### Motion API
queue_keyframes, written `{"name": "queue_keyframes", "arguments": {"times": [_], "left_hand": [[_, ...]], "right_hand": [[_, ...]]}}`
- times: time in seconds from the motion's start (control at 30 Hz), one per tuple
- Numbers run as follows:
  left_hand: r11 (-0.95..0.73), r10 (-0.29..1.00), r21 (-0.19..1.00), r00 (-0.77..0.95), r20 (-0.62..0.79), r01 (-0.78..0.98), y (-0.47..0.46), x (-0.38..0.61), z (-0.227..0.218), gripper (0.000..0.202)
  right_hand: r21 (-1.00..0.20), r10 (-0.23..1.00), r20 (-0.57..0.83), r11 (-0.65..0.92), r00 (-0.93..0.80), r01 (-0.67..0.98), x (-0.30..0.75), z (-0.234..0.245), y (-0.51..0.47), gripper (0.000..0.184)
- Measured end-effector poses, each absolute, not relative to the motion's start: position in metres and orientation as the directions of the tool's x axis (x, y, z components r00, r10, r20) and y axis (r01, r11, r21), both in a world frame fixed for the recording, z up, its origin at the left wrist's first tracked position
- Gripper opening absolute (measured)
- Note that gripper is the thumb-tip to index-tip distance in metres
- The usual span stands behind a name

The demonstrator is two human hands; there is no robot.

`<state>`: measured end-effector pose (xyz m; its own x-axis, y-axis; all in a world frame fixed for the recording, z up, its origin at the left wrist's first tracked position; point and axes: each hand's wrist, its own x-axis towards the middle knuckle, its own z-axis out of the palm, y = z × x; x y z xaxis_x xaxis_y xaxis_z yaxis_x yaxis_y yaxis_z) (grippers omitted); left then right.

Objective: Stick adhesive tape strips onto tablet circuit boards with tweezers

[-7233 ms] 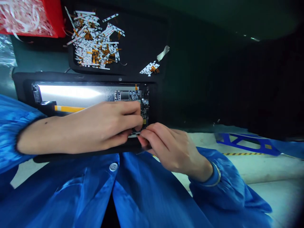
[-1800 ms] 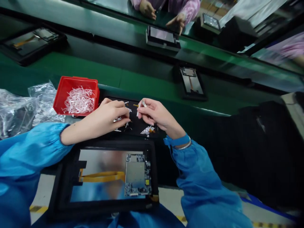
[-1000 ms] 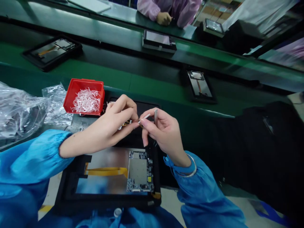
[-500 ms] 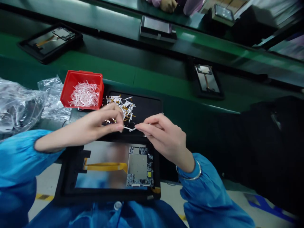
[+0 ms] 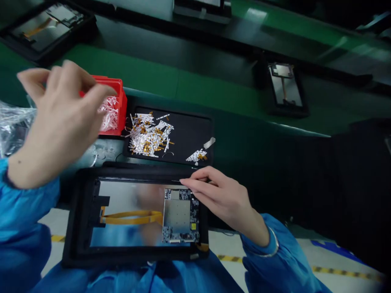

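Observation:
A metal-backed display panel lies in a black tray on my lap, with a circuit board at its right and an orange flex cable across it. My right hand is closed in a pinch on a thin small strip, held at the panel's top edge just above the circuit board. My left hand is raised in front of the red bin of white peelings. Its fingers are loosely spread and nothing shows in them.
A flat black tray behind the panel holds a pile of white-and-orange strips and a smaller pile. Crumpled plastic bags lie at the left. On the green conveyor sit other trays with panels.
My hands have come apart. The left rose and swung left to the red bin. The right came down with the strip to the panel's top edge. The view tilted downward.

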<state>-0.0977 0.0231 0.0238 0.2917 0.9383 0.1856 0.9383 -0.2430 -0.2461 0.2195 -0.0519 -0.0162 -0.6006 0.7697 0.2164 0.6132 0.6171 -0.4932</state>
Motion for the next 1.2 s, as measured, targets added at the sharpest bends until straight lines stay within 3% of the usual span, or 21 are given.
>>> {"name": "queue_keyframes", "arguments": {"times": [0.07, 0.13, 0.2, 0.3, 0.37, 0.5, 0.6, 0.67, 0.77, 0.87, 0.97, 1.0, 1.07, 1.13, 1.2], "left_hand": [[-0.500, 0.842, -0.080, 0.506, 0.187, 0.862, 0.006, -0.082, 0.019, 0.027], [-0.710, 0.701, 0.162, 0.670, 0.244, 0.685, -0.010, -0.067, 0.012, 0.017], [-0.764, 0.634, 0.358, 0.728, 0.262, 0.537, -0.023, -0.056, 0.004, 0.015], [-0.741, 0.605, 0.502, 0.768, 0.212, 0.445, -0.032, -0.048, -0.006, 0.023], [-0.761, 0.562, 0.510, 0.801, 0.208, 0.401, -0.033, -0.047, -0.010, 0.027], [-0.836, 0.489, 0.403, 0.837, 0.243, 0.372, -0.037, -0.049, -0.013, 0.031], [-0.835, 0.511, 0.375, 0.821, 0.254, 0.404, -0.043, -0.048, -0.011, 0.030], [-0.802, 0.555, 0.399, 0.802, 0.223, 0.444, -0.045, -0.047, -0.007, 0.028], [-0.773, 0.566, 0.433, 0.812, 0.140, 0.464, -0.040, -0.044, 0.000, 0.025], [-0.764, 0.535, 0.492, 0.836, 0.121, 0.417, -0.030, -0.037, 0.003, 0.024], [-0.776, 0.490, 0.529, 0.857, 0.160, 0.345, -0.024, -0.030, 0.000, 0.022], [-0.785, 0.478, 0.524, 0.861, 0.173, 0.330, -0.024, -0.028, -0.002, 0.021], [-0.791, 0.482, 0.513, 0.856, 0.186, 0.334, -0.025, -0.027, -0.005, 0.019], [-0.767, 0.512, 0.527, 0.843, 0.162, 0.365, -0.026, -0.028, -0.006, 0.019], [-0.729, 0.541, 0.560, 0.833, 0.118, 0.394, -0.026, -0.028, -0.005, 0.021]], "right_hand": [[-0.478, 0.756, 0.198, 0.630, -0.624, 0.611, 0.221, -0.015, -0.051, 0.033], [-0.479, 0.745, 0.186, 0.638, -0.640, 0.603, 0.222, -0.015, -0.050, 0.033], [-0.462, 0.741, 0.178, 0.644, -0.648, 0.609, 0.222, -0.015, -0.048, 0.032], [-0.453, 0.741, 0.159, 0.642, -0.653, 0.618, 0.220, -0.014, -0.047, 0.033], [-0.476, 0.763, 0.115, 0.604, -0.636, 0.639, 0.218, -0.012, -0.048, 0.032], [-0.442, 0.816, 0.070, 0.541, -0.574, 0.715, 0.218, -0.004, -0.054, 0.025], [-0.427, 0.808, -0.009, 0.529, -0.589, 0.733, 0.220, -0.001, -0.055, 0.026], [-0.473, 0.791, -0.052, 0.518, -0.610, 0.713, 0.224, 0.000, -0.053, 0.025], [-0.648, 0.775, 0.018, 0.490, -0.631, 0.583, 0.234, -0.002, -0.048, 0.026], [-0.848, 0.882, 0.155, 0.350, -0.446, 0.397, 0.245, -0.001, -0.046, 0.019], [-0.923, 0.957, 0.275, 0.289, -0.092, 0.255, 0.246, -0.001, -0.047, 0.021], [-0.940, 0.965, 0.261, 0.259, -0.022, 0.222, 0.244, -0.002, -0.048, 0.026], [-0.984, 0.994, 0.108, 0.107, 0.000, 0.140, 0.236, -0.004, -0.048, 0.032], [-0.997, 0.990, -0.083, -0.081, -0.115, 0.019, 0.228, -0.006, -0.047, 0.025], [-0.979, 0.954, -0.181, -0.198, -0.239, -0.052, 0.223, -0.008, -0.045, 0.024]]}}
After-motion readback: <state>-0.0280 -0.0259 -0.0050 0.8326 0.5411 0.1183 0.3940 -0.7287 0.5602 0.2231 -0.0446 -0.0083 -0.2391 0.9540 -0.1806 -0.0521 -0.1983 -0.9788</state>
